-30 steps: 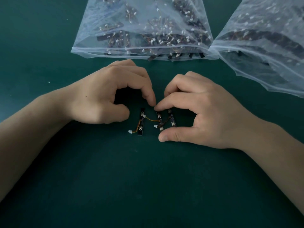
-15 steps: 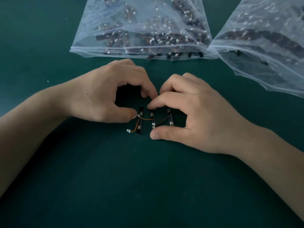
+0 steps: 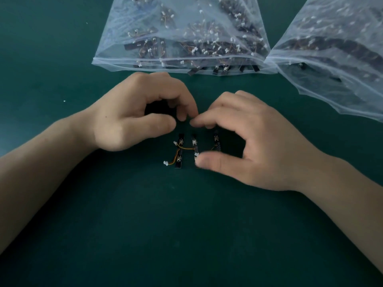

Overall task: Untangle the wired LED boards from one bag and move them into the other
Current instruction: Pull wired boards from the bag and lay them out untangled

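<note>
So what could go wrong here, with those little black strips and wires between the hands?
1. A thin orange wire joins the left small black LED board to the middle board, whose lower end lies under the thumb of the right hand; pulling either away could strain the wire or drag its neighbour.
2. Board ends poke from the middle clear plastic bag; a nudge might spill them onto the green table.
</note>
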Available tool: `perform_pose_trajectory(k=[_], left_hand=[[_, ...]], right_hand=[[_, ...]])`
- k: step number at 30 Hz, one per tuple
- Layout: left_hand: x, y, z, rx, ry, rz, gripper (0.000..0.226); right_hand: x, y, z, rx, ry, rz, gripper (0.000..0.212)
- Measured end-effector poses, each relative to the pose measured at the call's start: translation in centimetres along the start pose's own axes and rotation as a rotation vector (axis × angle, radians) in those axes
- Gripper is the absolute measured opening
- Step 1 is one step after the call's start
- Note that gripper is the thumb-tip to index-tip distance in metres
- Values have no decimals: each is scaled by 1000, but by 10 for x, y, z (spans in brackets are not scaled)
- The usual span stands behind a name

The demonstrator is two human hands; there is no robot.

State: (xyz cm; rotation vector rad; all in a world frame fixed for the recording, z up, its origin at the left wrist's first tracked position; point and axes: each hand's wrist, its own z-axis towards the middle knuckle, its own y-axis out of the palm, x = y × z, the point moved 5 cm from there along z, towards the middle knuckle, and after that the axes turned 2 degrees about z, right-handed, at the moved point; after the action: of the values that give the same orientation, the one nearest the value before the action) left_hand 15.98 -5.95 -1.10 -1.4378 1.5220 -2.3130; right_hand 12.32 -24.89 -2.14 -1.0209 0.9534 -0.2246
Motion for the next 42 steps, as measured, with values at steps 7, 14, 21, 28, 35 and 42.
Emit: perform_pose_trajectory(k=[7,14,21,28,35,42], left_hand=[[0,1,1,170,66,194,29],[2,2,3,86,68,190,41],[-4,0,3,189,-86,147,45],[-14,-10,34,384,-248,297,30],[-18,-2,29,334,-278,420,46],[-19,-6,41,424,-334,370,29]], right_hand=[[20,-18,-3,-46,40,-33,33],[17,-11,-3,-54,-28,-69,33],[21,-19,2,114,38,-103,38],[34,-14,8,110,276,-371,72],[42,-11,9,18,413,-417,88],[40,-12,10,95,371,-368,83]])
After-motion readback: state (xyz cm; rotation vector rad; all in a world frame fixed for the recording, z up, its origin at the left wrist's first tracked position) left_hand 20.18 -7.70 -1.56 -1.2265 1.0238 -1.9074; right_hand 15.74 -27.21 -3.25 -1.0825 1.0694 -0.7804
